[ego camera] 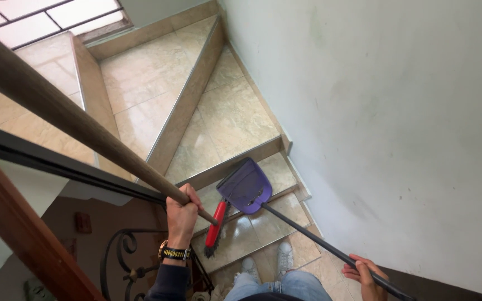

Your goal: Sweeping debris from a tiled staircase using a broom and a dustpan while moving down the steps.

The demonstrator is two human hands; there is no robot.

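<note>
Gripping: right hand point(366, 277) is closed round the thin black dustpan handle point(330, 249); left hand point(182, 214) is fisted on the round wooden broomstick point(68, 120). Broom head point(215, 226) is red with dark bristles, resting on a glossy beige tiled step point(235, 237). Purple plastic dustpan point(245, 186) sits one step up, mouth facing up-left; its handle runs back toward lower right. Broomstick axis runs to upper left.

Stairs point(235, 120) descend ahead, turning left at the winder steps. Wall point(397, 111) along the right side; railing point(57, 164) on the left. Broom head point(215, 227) rests on the near step, its handle point(68, 114) rising up and left. Dustpan point(246, 185) sits just right of the broom head, one step further, its pole point(330, 249) running back to the lower right. Shoes point(266, 262) stand behind both.
</note>
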